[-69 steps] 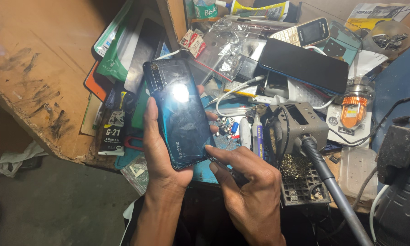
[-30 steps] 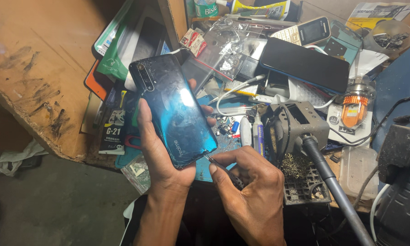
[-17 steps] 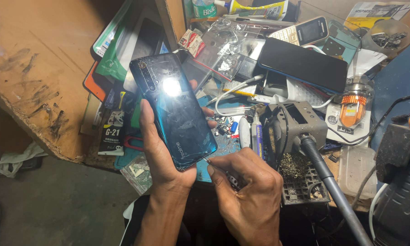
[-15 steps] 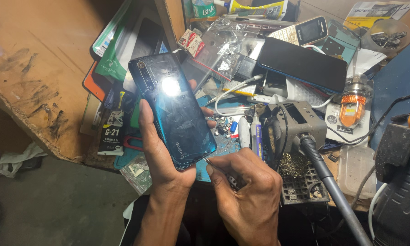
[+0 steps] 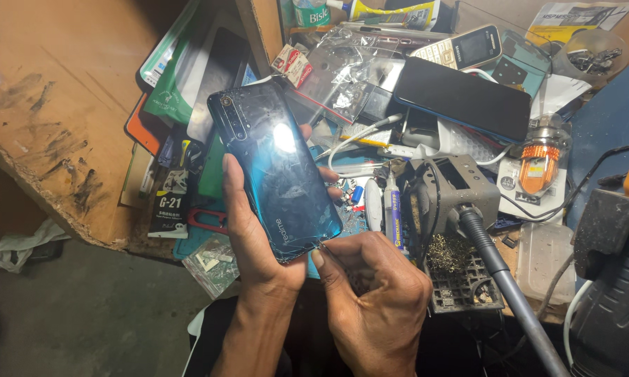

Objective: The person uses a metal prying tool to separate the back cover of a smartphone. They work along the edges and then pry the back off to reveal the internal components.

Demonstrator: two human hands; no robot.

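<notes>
My left hand (image 5: 255,241) grips a smartphone (image 5: 276,167) with a glossy blue-green back, held back side up and tilted, camera strip at the upper left. The back glass looks scratched and catches a bright glare. My right hand (image 5: 374,300) sits just below the phone's lower right corner, fingers closed around a small thin tool whose tip touches the phone's bottom edge. The tool itself is mostly hidden by my fingers.
Clutter covers the workbench: a black phone lying screen up (image 5: 461,98), a keypad phone (image 5: 461,49), a soldering iron stand (image 5: 457,202) with its grey handle (image 5: 510,293), an orange bulb-like part (image 5: 538,164), glue tubes (image 5: 393,213), plastic bags. A worn wooden board (image 5: 70,105) stands left.
The phone has tilted and shifted slightly in my left hand. My right hand has moved from the phone's lower face to its bottom right corner, pressing the tool at the edge.
</notes>
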